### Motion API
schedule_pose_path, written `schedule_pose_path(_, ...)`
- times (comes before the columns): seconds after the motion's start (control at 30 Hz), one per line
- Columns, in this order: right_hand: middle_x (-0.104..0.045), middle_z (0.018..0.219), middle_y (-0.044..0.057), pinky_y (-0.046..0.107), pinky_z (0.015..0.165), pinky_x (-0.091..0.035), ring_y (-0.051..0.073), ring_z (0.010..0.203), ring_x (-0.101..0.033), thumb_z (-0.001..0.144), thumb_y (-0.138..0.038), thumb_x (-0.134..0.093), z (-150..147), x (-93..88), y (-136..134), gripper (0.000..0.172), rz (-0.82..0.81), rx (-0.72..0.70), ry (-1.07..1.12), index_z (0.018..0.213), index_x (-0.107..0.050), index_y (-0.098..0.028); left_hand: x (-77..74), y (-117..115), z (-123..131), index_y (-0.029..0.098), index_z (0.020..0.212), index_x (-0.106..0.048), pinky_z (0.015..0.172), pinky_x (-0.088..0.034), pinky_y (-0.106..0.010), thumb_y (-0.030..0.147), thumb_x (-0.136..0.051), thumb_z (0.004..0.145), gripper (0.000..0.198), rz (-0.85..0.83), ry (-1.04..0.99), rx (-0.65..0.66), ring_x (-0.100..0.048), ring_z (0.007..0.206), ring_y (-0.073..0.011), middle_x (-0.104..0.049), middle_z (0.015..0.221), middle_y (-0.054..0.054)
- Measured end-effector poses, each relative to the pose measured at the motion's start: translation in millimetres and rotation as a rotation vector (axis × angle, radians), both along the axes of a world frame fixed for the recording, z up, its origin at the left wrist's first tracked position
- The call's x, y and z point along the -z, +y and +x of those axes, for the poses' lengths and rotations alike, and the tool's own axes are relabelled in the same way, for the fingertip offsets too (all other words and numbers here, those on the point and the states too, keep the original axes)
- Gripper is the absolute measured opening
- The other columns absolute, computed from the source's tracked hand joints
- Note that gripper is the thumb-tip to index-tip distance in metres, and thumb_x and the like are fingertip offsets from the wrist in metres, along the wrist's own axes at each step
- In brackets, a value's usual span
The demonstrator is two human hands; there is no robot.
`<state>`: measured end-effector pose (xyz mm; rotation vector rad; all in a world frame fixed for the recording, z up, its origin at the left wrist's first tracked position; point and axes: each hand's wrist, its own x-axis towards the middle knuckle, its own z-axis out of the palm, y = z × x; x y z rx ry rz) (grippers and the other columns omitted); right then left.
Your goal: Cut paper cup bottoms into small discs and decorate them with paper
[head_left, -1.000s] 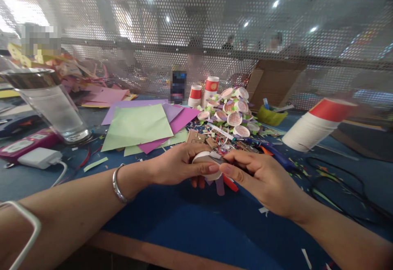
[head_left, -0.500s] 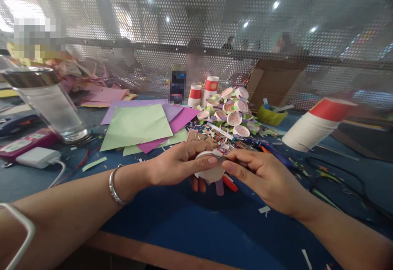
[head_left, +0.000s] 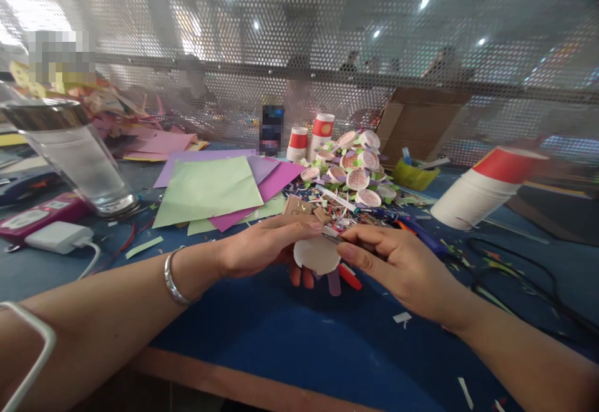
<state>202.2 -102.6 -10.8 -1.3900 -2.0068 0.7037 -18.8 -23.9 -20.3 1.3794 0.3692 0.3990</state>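
Note:
My left hand (head_left: pixel 262 246) holds a small round white paper piece (head_left: pixel 316 256) from behind, fingers curled around its rim. My right hand (head_left: pixel 395 262) meets it from the right, thumb and fingers pinched on a thin tool at the piece's upper edge; the tool is mostly hidden. A lilac paper strip (head_left: pixel 334 282) and a red strip (head_left: pixel 350 276) hang below the piece. Both hands hover low over the blue table (head_left: pixel 299 343).
Behind the hands lies a heap of decorated paper rounds (head_left: pixel 353 168) and scraps. Coloured paper sheets (head_left: pixel 210 190) lie left of it, a glass (head_left: pixel 77 159) and white charger (head_left: pixel 58 237) far left, a tipped stack of paper cups (head_left: pixel 482 187) right. Perforated screen at the back.
The white paper piece has turned from edge-on to showing its flat face. My left thumb has lifted off its top, and both hands drifted slightly left.

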Motion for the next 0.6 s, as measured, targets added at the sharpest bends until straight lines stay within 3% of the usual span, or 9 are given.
schedule_pose_path(0.23, -0.066, 0.079, 0.003, 0.028, 0.061, -0.041, 0.015, 0.073, -0.058, 0.1, -0.057, -0.052, -2.1, -1.8, -2.3, 0.042, 0.004, -0.005, 0.009, 0.088, -0.071, -0.021, 0.5, 3.1, -2.6, 0.011, 0.097, -0.067, 0.056, -0.054, -0.022, 0.037, -0.048, 0.102, 0.033, -0.002, -0.038, 0.063, -0.069, 0.067, -0.0153, -0.072, 0.084, -0.009)
schedule_pose_path(0.47, -0.057, 0.071, -0.001, 0.028, 0.061, -0.039, 0.013, 0.066, -0.051, 0.101, -0.057, -0.051, -0.4, -6.4, -5.1, 0.044, 0.0, -0.014, 0.019, 0.081, -0.067, -0.021, -2.5, 2.5, -2.5, 0.009, 0.1, -0.067, 0.064, -0.056, -0.024, 0.036, -0.046, 0.102, 0.034, -0.035, -0.073, 0.113, -0.069, 0.073, -0.0164, -0.072, 0.088, -0.012)
schedule_pose_path(0.6, -0.057, 0.073, -0.001, 0.027, 0.062, -0.038, 0.012, 0.067, -0.05, 0.101, -0.054, -0.051, -0.1, -8.0, -4.6, 0.041, 0.021, -0.024, 0.025, 0.083, -0.068, -0.021, -4.9, 2.2, -3.8, 0.011, 0.101, -0.068, 0.063, -0.056, -0.024, 0.042, -0.048, 0.103, 0.037, 0.087, -0.059, 0.09, -0.068, 0.075, -0.0154, -0.072, 0.088, -0.011)
